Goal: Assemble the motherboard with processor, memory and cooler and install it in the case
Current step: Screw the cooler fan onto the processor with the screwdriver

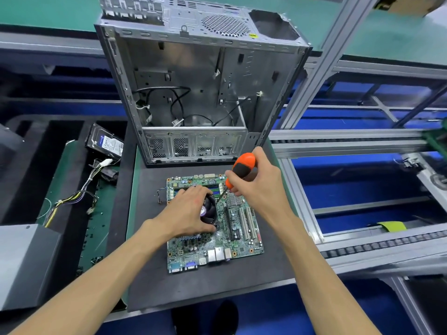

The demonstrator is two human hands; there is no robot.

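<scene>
Motherboard [244, 240] flat on dark mat [150, 262], just in front of open case [188, 93], not yet installed.

Left to right across the scene:
- Grey box [26, 262] at far left edge: one.
- Loose cable bundle [72, 199] with white connector: one.
- Hard drive [105, 142] lying tilted beside the case: one.
- Left hand [186, 213] spread over cooler [209, 210] at board centre, fingers curved round the fan housing, steadying it from above.
- Screwdriver [240, 170], orange and black handle: one, tip angled down to the cooler's upper right corner.
- Right hand [256, 182] wrapped round the screwdriver handle, fingers closed on it.
- White expansion slots [246, 226] right of the cooler: two countable; memory sticks behind the left hand, number not readable.

Step in hand, by judgement: fastening the cooler to the board, one corner screw under the driver. Processor presumably beneath the cooler, hidden.

Next move likely calls for: firm downward pressure on the housing, driver kept upright on the screw head, then remaining corners in turn; afterwards, lifting the board into the case past the loose internal wires.
</scene>
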